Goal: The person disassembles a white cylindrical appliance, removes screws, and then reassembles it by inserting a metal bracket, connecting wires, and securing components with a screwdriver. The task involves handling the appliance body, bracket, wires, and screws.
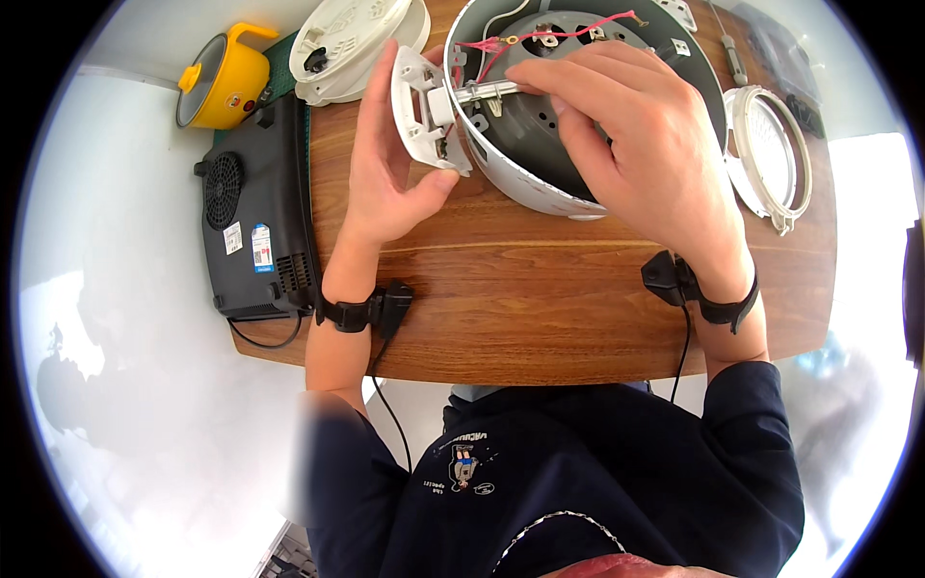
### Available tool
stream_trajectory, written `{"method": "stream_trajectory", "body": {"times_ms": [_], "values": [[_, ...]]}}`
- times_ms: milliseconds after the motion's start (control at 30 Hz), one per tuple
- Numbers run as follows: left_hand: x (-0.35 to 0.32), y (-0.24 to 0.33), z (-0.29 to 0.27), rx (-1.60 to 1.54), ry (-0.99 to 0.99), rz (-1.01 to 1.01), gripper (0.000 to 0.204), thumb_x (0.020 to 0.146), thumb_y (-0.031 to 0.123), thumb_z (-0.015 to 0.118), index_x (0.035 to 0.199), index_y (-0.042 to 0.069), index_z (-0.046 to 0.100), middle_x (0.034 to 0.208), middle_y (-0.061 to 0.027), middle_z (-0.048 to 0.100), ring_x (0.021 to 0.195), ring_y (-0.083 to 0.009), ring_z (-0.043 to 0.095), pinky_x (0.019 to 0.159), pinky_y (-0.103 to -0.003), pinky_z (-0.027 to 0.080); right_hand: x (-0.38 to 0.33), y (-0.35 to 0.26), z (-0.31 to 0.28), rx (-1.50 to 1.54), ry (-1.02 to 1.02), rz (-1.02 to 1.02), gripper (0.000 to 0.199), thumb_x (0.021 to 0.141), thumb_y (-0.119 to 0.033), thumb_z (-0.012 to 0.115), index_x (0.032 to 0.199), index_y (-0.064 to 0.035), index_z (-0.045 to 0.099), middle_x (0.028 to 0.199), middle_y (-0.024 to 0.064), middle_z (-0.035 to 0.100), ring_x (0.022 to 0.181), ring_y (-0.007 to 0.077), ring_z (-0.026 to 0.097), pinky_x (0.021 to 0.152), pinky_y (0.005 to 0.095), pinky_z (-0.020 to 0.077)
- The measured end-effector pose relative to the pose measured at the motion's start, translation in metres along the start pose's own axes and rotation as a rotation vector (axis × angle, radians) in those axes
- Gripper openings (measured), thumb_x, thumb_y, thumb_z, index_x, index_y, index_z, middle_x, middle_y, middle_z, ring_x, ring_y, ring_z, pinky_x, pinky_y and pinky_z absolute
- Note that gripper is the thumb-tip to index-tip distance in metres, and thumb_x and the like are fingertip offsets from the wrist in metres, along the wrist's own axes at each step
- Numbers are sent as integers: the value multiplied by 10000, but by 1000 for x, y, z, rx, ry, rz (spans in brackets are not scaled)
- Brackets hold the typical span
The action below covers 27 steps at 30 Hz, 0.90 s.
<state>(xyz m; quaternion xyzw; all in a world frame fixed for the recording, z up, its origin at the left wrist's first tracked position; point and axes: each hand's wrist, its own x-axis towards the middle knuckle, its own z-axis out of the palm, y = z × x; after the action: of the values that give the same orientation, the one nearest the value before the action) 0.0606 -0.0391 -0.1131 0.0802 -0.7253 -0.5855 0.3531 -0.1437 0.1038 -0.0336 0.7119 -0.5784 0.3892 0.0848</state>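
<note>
Upper centre of frame: white plastic panel (414,140) stands tilted on edge just left of the round metal housing (540,200), its inner side toward the opening. Left hand (385,202) pinches the panel, thumb at the lower edge, fingers behind. Right hand (646,125) reaches over the housing, index fingertip at the end of a slim metal-coloured piece (489,91) bridging panel and housing; whether the thumb closes on it, cannot tell, nor whether it is tool or bracket. Judgement on method: keep the left pinch firm and the panel angle steady, so that the right fingers do the fine work. Press along the piece rather than sideways; plastic mounts probably snap under twist. Leave slack in the red wires (578,35) at upper centre, and keep knuckles off the housing's rim, possibly sharp.
</note>
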Motion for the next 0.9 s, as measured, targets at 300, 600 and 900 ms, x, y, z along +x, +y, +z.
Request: {"method": "stream_trajectory", "body": {"times_ms": [300, 600, 900], "values": [[6, 5, -5, 88, -74, 5, 1143, 766, 120, 786, 1676, 72, 96, 1650, -193, 346, 1480, -292, 425, 1181, -428, 401, 0, 0, -1, 2, -12, -3, 269, 838, 63, 655, 1071, -37, 744, 918, 135, 737, 885, 321, 695, 798, 402, 568], [5, 4, -5, 101, -106, -18, 1108, 783, 99, 792, 1668, 42, 128, 1643, -157, 352, 1482, -283, 418, 1229, -436, 340, -1, 1, 0, -12, 12, -21, 264, 843, 54, 660, 1073, -45, 744, 935, 134, 740, 910, 326, 704, 803, 405, 569], [6, 4, 5, 121, -91, -64, 1134, 766, 59, 771, 1678, 60, 96, 1562, -96, 309, 1504, -263, 344, 1244, -436, 327, 0, 1, -1, -11, 0, -22, 264, 842, 57, 659, 1075, -44, 733, 923, 135, 732, 897, 327, 698, 792, 408, 561]]}}
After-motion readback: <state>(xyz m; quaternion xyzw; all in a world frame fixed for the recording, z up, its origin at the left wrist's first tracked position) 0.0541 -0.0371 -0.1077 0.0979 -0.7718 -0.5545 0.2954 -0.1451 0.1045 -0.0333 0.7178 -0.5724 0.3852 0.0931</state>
